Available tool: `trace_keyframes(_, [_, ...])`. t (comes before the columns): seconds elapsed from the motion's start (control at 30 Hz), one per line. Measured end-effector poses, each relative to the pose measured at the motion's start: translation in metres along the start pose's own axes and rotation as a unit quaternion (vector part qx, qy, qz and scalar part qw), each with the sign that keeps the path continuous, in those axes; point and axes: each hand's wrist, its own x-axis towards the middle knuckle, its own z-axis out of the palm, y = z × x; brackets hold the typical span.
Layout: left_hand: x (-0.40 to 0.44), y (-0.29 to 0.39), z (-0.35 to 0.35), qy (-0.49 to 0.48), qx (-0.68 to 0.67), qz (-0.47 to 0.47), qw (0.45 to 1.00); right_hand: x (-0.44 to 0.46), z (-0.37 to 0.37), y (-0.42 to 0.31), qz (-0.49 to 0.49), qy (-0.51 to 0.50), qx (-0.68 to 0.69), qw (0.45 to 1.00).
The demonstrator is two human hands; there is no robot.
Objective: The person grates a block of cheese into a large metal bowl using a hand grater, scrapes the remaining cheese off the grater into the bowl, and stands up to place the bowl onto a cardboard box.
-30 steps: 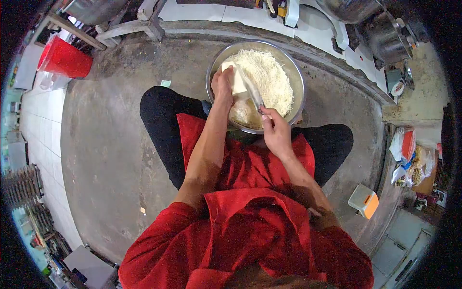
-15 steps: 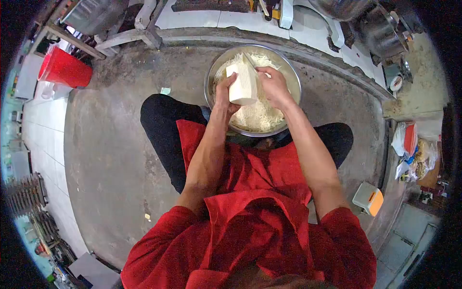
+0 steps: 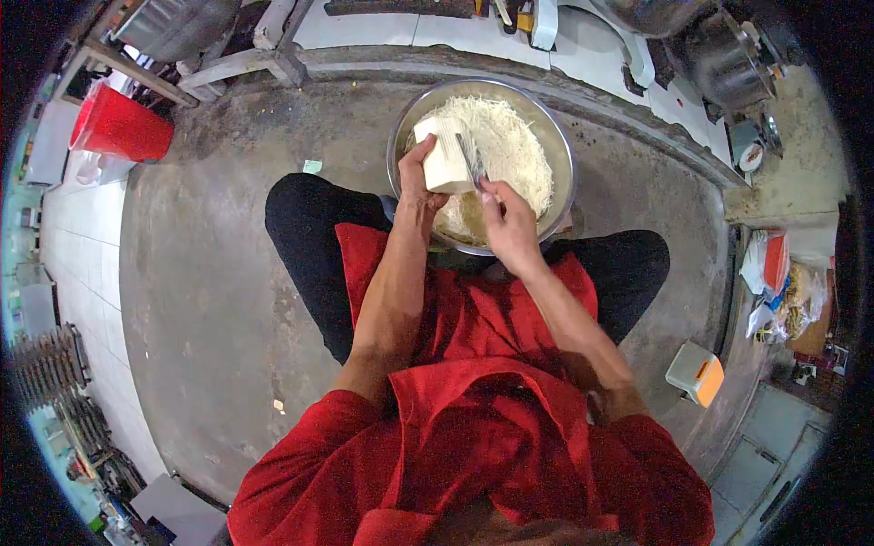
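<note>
A wide metal bowl (image 3: 565,150) stands between my bent legs, with pale, thin shreds (image 3: 514,150) heaped inside it. Over its left part, my left hand (image 3: 417,177) grips a white block (image 3: 444,164) whose upper face carries fine parallel lines. My right hand (image 3: 512,223) is closed round the handle of a metal blade (image 3: 472,156), which lies along the block's right side. The block hides some of the shreds and the bowl's left inside.
A red bucket (image 3: 123,123) stands at the upper left. At the lower right is a white and orange box (image 3: 696,373) on the floor. Plastic bags (image 3: 774,287) lie at the right. A raised ledge (image 3: 437,68) runs beyond the bowl.
Since the half-second-old frame, my right hand has come back toward me with the blade, from the block's far end. The block has turned slightly in my left hand.
</note>
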Motion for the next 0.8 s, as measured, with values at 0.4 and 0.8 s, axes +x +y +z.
trace_keyframes(0.4, [-0.006, 0.002, 0.018, 0.052, 0.001, 0.019, 0.998, -0.032, -0.027, 0.033, 0.12, 0.004, 0.095, 0.988])
trace_keyframes(0.8, [0.005, -0.016, -0.002, -0.034, 0.025, -0.066, 0.997, 0.102, -0.002, 0.003, 0.104, -0.004, 0.008, 0.994])
